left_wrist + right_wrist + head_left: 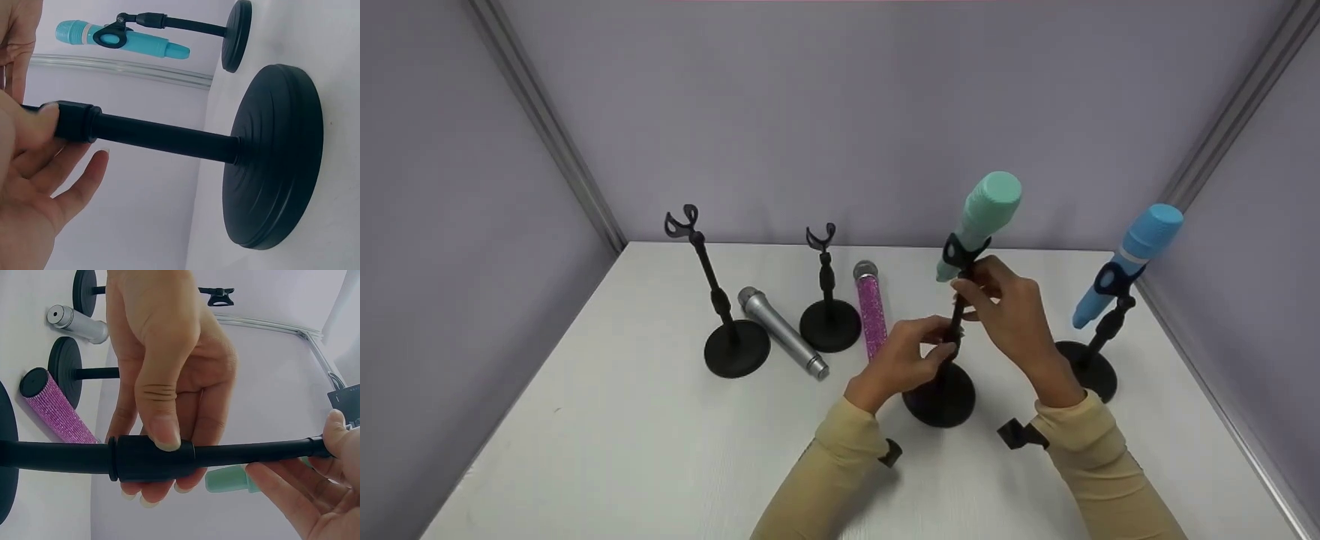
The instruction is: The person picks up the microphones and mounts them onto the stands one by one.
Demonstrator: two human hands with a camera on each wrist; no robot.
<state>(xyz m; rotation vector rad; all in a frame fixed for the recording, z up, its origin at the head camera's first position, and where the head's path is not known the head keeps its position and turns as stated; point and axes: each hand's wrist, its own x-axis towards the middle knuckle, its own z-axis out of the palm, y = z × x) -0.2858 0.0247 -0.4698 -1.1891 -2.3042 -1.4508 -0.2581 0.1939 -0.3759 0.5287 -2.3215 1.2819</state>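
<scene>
My left hand (909, 354) grips the thick collar (132, 458) midway up a black desk microphone stand (941, 401), thumb on one side and fingers on the other. Higher on the same pole, just below its clip (958, 253), my right hand (1014, 319) pinches the thin rod between thumb and fingers. A mint-green microphone (988, 210) sits tilted in that clip, its wide end up. The stand's round base (275, 163) rests on the white table. In the right wrist view, part of the mint microphone shows behind the rod.
At right, a blue microphone (1144, 240) leans in another stand (1087, 371). Two stands with bare clips, a taller one (737, 349) and a shorter one (830, 326), stand left. A silver microphone (784, 334) and a pink glittery microphone (872, 311) lie nearby. Grey walls border the table.
</scene>
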